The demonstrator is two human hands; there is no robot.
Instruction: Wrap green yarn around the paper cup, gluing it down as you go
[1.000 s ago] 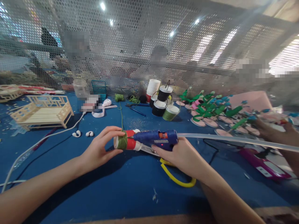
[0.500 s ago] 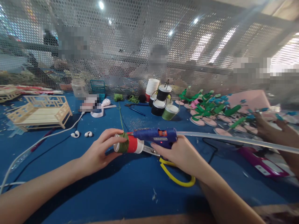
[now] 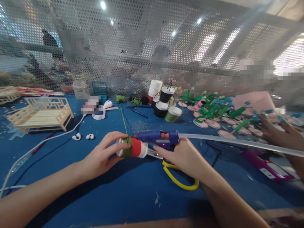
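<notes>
Left hand (image 3: 102,158) pinches yarn-wrapped paper cup (image 3: 136,148) (axis 9-to-3), right hand (image 3: 181,155) fisted round glue gun (image 3: 158,138), nozzle (image 3: 133,137) reaching from 3 o'clock.

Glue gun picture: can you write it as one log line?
left hand: holds cup | right hand: holds glue gun | nozzle: by yarn on cup

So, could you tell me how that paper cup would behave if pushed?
The cup looks thin and hollow, so probably light and easy to crush. Lying sideways in the left hand, it would likely roll in a curve, being tapered.
</notes>
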